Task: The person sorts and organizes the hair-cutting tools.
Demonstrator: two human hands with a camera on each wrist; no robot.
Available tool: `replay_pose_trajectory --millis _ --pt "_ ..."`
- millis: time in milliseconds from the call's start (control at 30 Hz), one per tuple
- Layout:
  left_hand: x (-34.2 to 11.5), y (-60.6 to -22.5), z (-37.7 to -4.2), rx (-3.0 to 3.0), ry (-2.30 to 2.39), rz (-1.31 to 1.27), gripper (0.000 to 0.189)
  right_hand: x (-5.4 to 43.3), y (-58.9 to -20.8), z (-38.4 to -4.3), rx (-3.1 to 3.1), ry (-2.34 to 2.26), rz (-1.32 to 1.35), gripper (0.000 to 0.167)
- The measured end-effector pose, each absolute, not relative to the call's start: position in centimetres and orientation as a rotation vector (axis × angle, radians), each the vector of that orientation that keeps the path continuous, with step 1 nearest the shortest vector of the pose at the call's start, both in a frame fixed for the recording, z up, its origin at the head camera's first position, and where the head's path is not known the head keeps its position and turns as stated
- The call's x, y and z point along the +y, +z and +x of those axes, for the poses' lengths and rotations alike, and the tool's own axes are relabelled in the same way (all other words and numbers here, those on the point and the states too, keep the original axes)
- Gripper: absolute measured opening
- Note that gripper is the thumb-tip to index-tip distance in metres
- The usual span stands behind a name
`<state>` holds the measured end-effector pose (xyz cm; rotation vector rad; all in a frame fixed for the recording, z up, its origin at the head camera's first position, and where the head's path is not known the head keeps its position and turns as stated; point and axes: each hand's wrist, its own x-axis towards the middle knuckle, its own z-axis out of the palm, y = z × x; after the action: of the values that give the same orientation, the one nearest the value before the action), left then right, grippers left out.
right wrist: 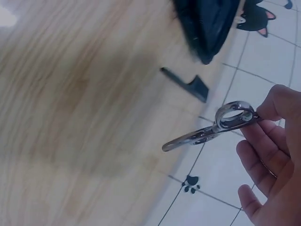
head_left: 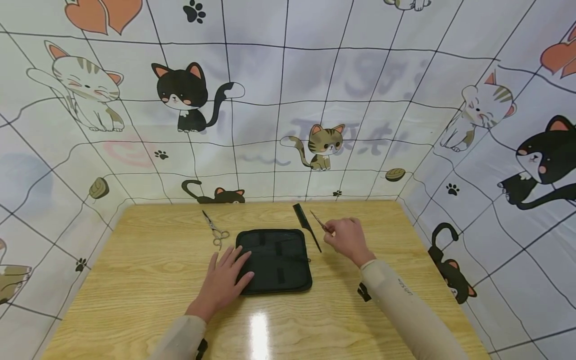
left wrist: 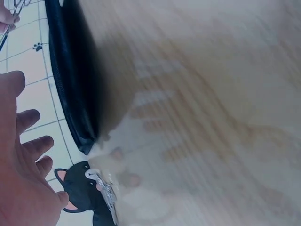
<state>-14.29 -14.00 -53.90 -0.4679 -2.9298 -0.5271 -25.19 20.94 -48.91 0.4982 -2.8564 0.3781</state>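
A pair of silver scissors [head_left: 318,218] is in my right hand [head_left: 347,241], raised above the right part of the table. In the right wrist view, thumb and index finger pinch these scissors [right wrist: 202,133] near a finger ring, the other fingers loosely bent. My left hand [head_left: 225,277] is spread with fairly straight fingers over the left edge of a black case [head_left: 274,262], whose upper face has small dark loops. Between the case and my right hand lies a black tail comb [head_left: 307,224], its thin handle toward me. Another pair of silver scissors [head_left: 217,232] rests left of the case.
The wooden table [head_left: 148,270] meets a cat-printed sheet [head_left: 256,165] at its back and sides. A bright light reflection shows on the table in front of the case. Dark straps sit at both wrists.
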Motion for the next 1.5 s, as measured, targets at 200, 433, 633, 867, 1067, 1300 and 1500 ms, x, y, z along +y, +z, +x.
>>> replay_pose_trajectory --millis 200,433,633,867,1067,1300,1500 --pt "-12.5 -52.7 -14.7 -2.858 -0.579 -0.517 0.054 19.3 -47.8 -24.7 -2.817 0.554 0.567 0.021" --pt "-9.7 -50.5 -15.2 -2.832 -0.628 -0.576 0.052 16.9 -46.7 -23.6 -2.845 0.837 0.575 0.020" --pt "-7.1 -49.5 -15.5 -2.793 -0.632 -0.608 0.052 15.0 -46.4 -22.9 -2.895 0.978 0.508 0.019" --pt "-5.1 -49.4 -15.6 -2.777 -0.648 -0.581 0.051 13.5 -46.2 -22.3 -2.883 1.050 0.549 0.019" --pt "-4.4 -49.5 -15.7 -2.733 -0.698 -0.532 0.044 12.8 -46.1 -22.0 -2.871 1.077 0.561 0.016" --pt "-3.9 -49.6 -15.7 -2.703 -0.747 -0.513 0.039 12.3 -45.7 -21.5 -2.883 1.139 0.463 0.015" --pt "-3.6 -49.8 -15.7 -2.674 -0.738 -0.498 0.036 12.0 -45.8 -21.3 -2.882 1.168 0.404 0.011"
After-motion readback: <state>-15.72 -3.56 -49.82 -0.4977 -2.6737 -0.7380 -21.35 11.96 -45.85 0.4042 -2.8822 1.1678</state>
